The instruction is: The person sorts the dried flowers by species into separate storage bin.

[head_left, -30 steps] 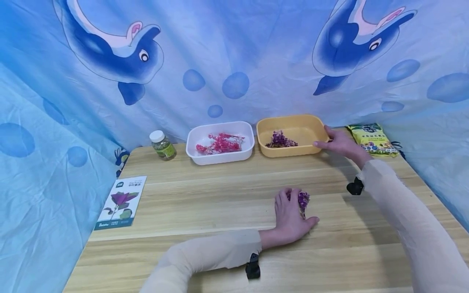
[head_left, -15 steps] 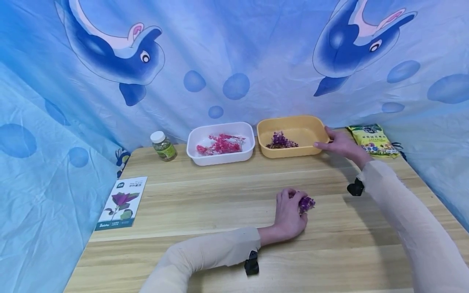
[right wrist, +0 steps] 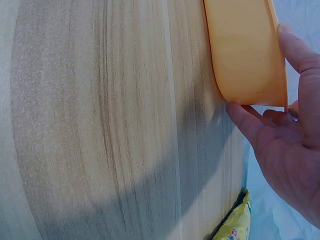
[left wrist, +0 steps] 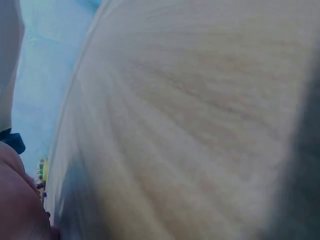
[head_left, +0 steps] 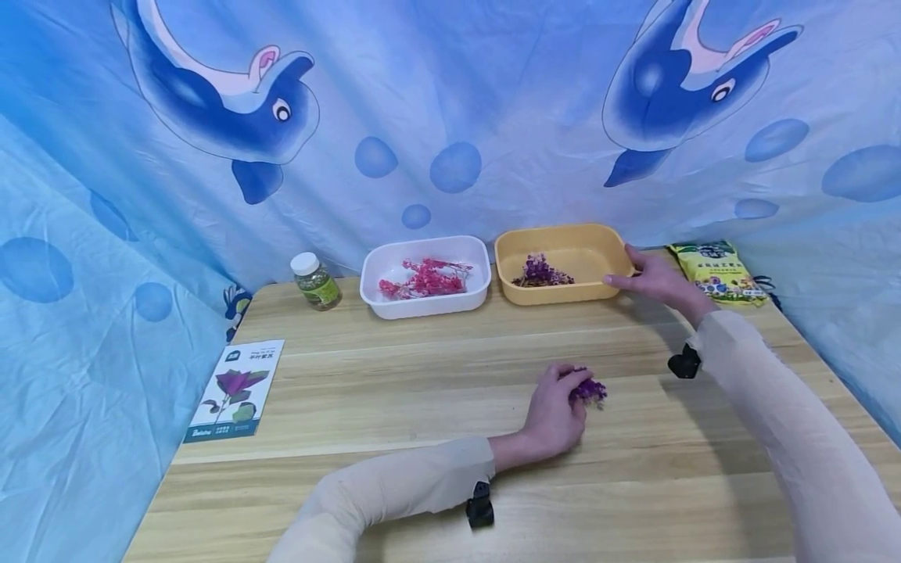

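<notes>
My left hand (head_left: 557,416) grips a small bunch of purple dried flowers (head_left: 590,391) low over the middle of the table; its fingers curl round the stems and hide them, while the blossoms stick out to the right. At the back, my right hand (head_left: 658,280) holds the right end of a yellow tray (head_left: 563,294). In the right wrist view the thumb lies on the tray's rim and the fingers reach its bottom edge (right wrist: 245,95). More purple dried flowers (head_left: 540,270) lie in the tray's left part. The left wrist view shows the left hand only at its lower left edge.
Left of the yellow tray stands a white tray (head_left: 425,306) with pink dried flowers (head_left: 431,279). A white-capped jar (head_left: 316,281) is further left, and a seed packet with a purple plant picture (head_left: 235,391) lies at the table's left edge. A yellow bag (head_left: 718,272) lies at the back right.
The left fingers, spread over the purple flowers earlier, have closed round them. The bunch has turned so its blossoms point right. The right hand and yellow tray stay in place.
</notes>
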`<state>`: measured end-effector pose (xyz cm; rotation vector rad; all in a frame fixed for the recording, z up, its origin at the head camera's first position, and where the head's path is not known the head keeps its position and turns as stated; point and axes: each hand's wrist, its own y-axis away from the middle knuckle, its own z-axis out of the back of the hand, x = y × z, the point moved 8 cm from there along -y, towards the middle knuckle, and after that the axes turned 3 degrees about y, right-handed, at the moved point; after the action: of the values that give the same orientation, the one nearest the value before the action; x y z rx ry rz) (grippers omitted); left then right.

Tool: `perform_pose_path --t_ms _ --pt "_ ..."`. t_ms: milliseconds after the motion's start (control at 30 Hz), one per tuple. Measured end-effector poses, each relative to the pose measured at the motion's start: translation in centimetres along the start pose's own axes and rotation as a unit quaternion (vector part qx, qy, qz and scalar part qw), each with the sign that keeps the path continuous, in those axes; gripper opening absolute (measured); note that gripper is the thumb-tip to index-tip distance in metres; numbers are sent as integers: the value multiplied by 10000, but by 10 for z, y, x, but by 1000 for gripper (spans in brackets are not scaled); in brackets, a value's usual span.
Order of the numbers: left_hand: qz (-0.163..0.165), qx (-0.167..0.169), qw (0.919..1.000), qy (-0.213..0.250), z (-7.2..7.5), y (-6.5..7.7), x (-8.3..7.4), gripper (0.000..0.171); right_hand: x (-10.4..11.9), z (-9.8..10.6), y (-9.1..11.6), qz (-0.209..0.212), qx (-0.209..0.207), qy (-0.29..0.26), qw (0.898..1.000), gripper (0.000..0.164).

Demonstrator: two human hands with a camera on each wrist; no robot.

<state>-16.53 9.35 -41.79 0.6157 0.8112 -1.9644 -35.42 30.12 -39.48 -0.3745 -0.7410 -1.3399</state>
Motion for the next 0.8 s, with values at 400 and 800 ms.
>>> perform_pose_path --t_ms 400,800 --pt "181 505 9854 1614 6 -12 13 46 -1 1 -1 34 -7 39 10000 109" --pt "1976 927 8916 3968 7 -28 36 50 -2 0 -1 -87 30 58 9999 109"
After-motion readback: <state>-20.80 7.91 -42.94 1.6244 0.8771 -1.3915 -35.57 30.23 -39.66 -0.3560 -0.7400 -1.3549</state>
